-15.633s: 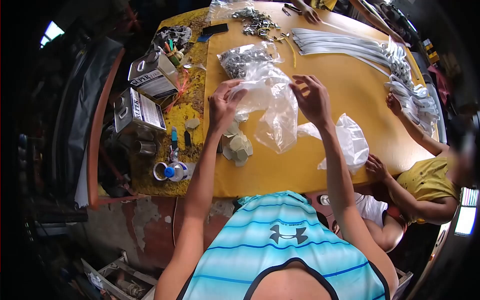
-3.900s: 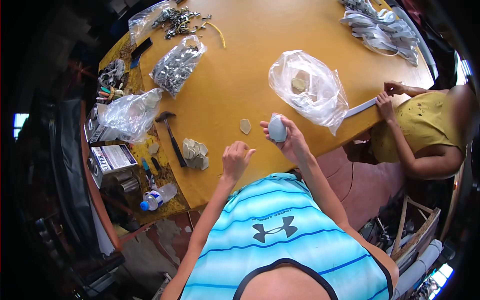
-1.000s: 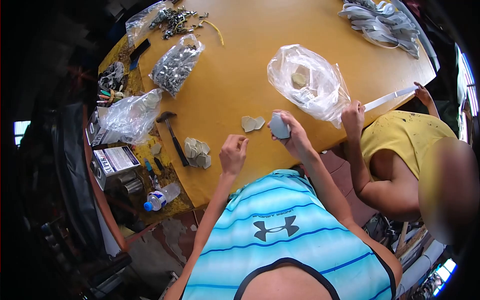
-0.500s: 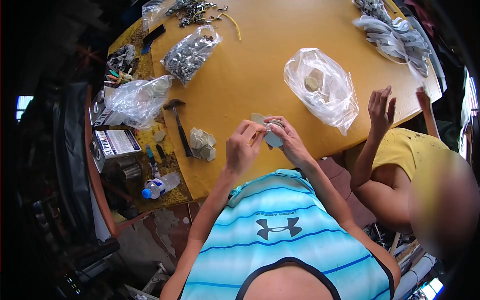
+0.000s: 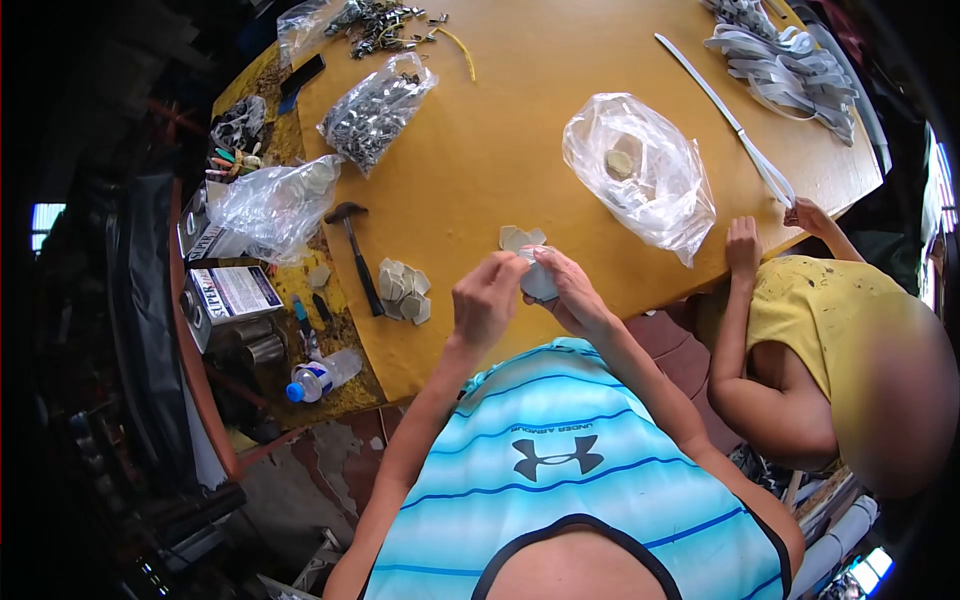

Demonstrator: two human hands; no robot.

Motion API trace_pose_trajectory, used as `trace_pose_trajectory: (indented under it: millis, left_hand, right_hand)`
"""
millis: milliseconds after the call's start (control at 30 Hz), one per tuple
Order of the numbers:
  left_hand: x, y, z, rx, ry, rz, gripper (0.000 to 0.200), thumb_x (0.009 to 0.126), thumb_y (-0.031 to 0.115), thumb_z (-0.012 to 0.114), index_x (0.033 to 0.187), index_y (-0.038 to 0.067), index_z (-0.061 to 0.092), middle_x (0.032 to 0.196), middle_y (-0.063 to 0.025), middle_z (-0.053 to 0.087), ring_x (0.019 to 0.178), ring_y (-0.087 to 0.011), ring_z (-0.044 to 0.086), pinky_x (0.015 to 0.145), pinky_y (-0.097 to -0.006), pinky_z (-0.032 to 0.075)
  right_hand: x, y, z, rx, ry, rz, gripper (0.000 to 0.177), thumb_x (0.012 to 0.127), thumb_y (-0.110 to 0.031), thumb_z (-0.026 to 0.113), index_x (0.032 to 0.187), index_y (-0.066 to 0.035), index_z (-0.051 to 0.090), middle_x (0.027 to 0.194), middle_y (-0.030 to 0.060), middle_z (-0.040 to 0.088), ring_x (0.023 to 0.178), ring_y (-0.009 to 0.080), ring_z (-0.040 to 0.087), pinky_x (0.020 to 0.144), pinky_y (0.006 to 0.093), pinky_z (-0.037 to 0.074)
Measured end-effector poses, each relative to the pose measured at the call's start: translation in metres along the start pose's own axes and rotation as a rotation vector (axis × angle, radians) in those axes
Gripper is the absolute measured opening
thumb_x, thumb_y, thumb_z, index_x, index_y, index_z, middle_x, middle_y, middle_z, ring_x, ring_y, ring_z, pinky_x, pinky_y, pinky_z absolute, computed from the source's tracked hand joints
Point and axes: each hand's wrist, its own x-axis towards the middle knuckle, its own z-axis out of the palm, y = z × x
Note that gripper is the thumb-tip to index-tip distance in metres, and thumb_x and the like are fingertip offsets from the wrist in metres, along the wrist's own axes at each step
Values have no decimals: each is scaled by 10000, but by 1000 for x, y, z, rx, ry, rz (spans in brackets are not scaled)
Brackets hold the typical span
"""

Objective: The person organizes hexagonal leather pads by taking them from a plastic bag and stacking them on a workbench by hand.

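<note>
In my right hand point(image 5: 572, 290) is a small stack of flat, pale grey-blue cut pieces point(image 5: 539, 282), held between thumb and fingers. My left hand point(image 5: 484, 298) is closed in a pinch at the upper left edge of that stack; whatever its fingertips grip is too small to make out. Just beyond my fingers, several beige-grey pieces point(image 5: 520, 238) lie on the table. A larger heap of similar pieces point(image 5: 404, 291) sits left of my left hand, beside a hammer point(image 5: 358, 258) with a dark handle.
A clear plastic bag point(image 5: 640, 180) lies ahead right; a bag of metal bits point(image 5: 378, 115) is ahead left. Cans point(image 5: 235, 291) and a plastic bottle point(image 5: 323, 375) stand at left. At right, a co-worker's hand point(image 5: 812, 217) holds a pale strap point(image 5: 720, 105) near bundled straps point(image 5: 790, 75).
My left fingers shift slightly at the stack, and more of its flat face shows. The co-worker's raised hands have come down to the table, where a long strap now lies stretched out.
</note>
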Motion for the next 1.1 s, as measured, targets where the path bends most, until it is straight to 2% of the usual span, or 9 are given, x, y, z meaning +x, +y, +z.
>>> trace_pose_trajectory:
  millis: [33,100,267,433,533,600,833,1000,1100]
  left_hand:
    - [-1,1,1,-1,-1,-2,150,810,8,703,938,68,652,881,-80,631,671,-264,643,581,-337,517]
    - [-2,3,1,-115,34,-238,176,793,21,728,949,58,654,947,-87,631,716,-258,650,606,-324,525]
    - [3,20,-13,-138,-50,-174,228,763,96,775,945,87,636,981,-72,619,811,-269,648,647,-357,528]
    - [5,18,-16,-172,-117,-233,266,721,59,804,943,40,659,997,-91,617,874,-212,627,745,-320,520]
    - [6,13,-19,-364,-125,-367,263,709,56,816,930,36,673,1002,-67,605,871,-177,626,743,-297,515]
    - [10,14,-25,-484,-230,-572,252,711,45,818,921,19,681,1023,-47,589,874,-144,622,749,-283,514]
    - [5,6,-21,-585,-265,-604,213,736,32,792,914,-5,681,1040,-53,583,860,-134,619,764,-269,515]
    - [-9,21,-5,-329,-145,-401,156,749,5,720,896,-10,668,955,-132,639,822,-216,646,743,-305,530]
    - [-26,20,11,-189,-121,-339,102,768,18,697,848,5,635,866,-141,644,733,-253,652,661,-337,533]
  right_hand:
    - [0,2,0,28,-21,22,293,1018,-303,482,1208,-80,492,987,46,577,820,118,581,679,279,518]
    - [3,0,4,45,19,29,317,1021,-319,478,1231,-82,477,1021,51,566,838,120,581,695,278,521]
    - [1,-9,6,29,67,-7,406,1025,-376,462,1313,-93,416,1102,61,528,902,128,575,756,270,518]
    - [-3,-14,10,3,-85,-3,486,1007,-350,519,1386,-109,335,1155,66,506,1016,133,547,845,271,490]
    - [-6,-14,10,-10,-157,-46,577,973,-317,593,1420,-108,294,1197,68,486,1107,148,513,923,295,452]
    - [-7,-12,7,-11,-199,-51,629,960,-314,616,1438,-107,263,1214,72,474,1139,158,497,953,303,430]
    - [-8,-9,2,-111,-247,-95,741,943,-320,643,1477,-99,181,1236,81,434,1174,173,465,997,313,391]
    - [-15,2,-13,-206,-154,-67,720,942,-322,644,1464,-89,205,1183,66,460,1101,158,505,955,303,430]
    - [-17,11,-24,-147,-125,-25,707,947,-317,639,1459,-82,213,1141,54,481,1047,143,527,920,299,457]
